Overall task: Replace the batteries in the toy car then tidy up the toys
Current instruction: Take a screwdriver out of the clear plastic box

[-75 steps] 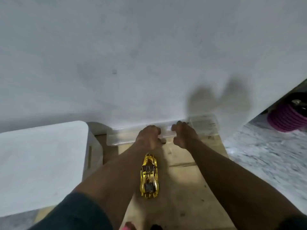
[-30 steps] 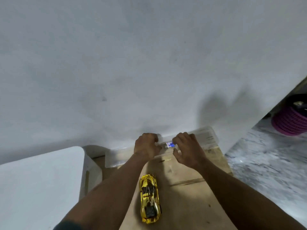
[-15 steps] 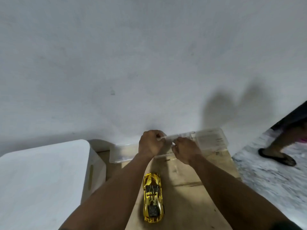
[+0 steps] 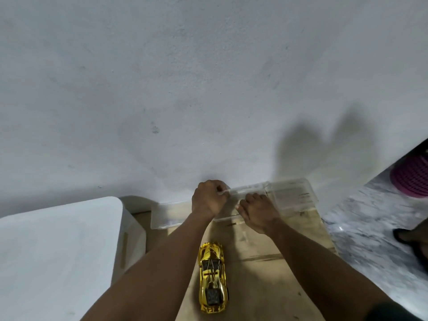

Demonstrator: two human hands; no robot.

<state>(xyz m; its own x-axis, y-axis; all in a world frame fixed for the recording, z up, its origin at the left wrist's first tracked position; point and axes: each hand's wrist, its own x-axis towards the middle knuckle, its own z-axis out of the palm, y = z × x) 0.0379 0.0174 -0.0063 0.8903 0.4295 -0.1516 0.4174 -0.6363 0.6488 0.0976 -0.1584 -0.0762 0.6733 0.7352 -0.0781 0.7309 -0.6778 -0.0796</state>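
- Wooden tabletop at lower centre, white wall behind.
- Left hand and right hand both pinched on clear plastic case.
- Gold toy car untouched below.
- Best pried apart evenly, case kept level.

Both hands, left and right, apparently grip a clear plastic box beyond the gold toy car.

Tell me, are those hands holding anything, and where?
Both hold a clear plastic piece over the clear box: left hand pinches its left end, right hand its near edge. The gold toy car lies untouched.
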